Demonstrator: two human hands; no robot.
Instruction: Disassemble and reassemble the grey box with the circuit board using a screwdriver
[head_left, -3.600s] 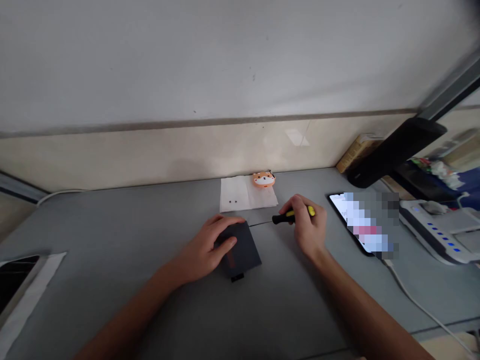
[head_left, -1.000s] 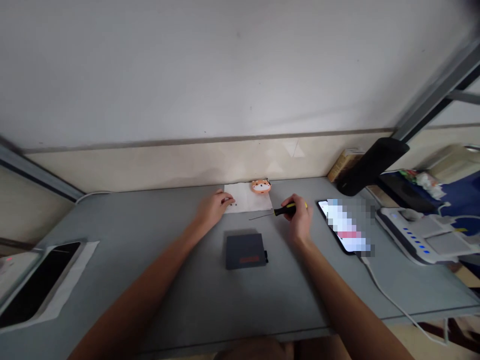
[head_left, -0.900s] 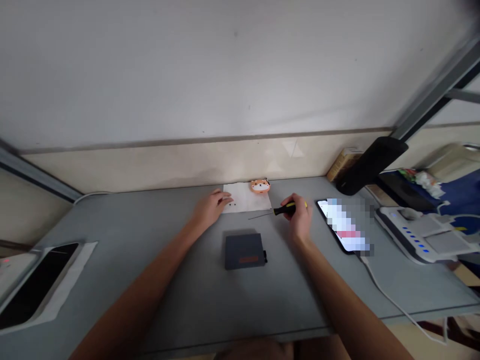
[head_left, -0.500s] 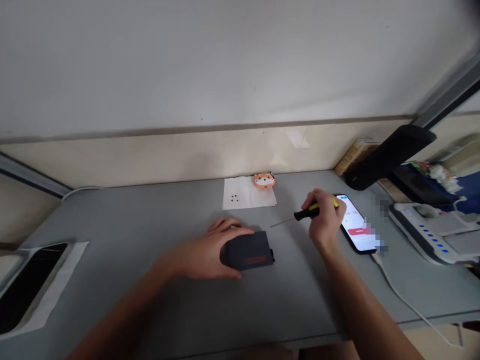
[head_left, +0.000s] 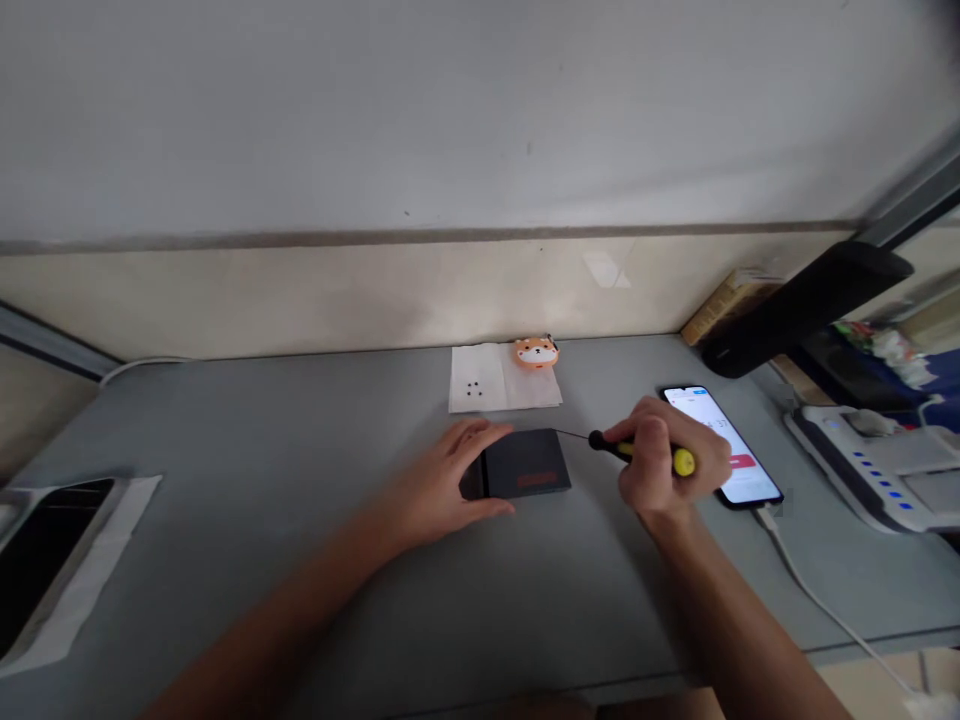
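Our right hand (head_left: 660,465) is closed around the handle of the screwdriver (head_left: 604,443), whose thin shaft points left, its tip at or just over the far right corner of the dark box (head_left: 525,466); we cannot tell whether it touches. Our left hand (head_left: 448,482) clasps the box's left end, pinning it flat on the grey table (head_left: 285,450) in front of us. We judge the step to be setting the tip to a fastening at that corner. The next move calls for a firm left hold and a fine, square tip placement. Behind lies a paper tissue (head_left: 495,385) with four small screws (head_left: 473,389), and beside our right hand a lit phone (head_left: 701,408).
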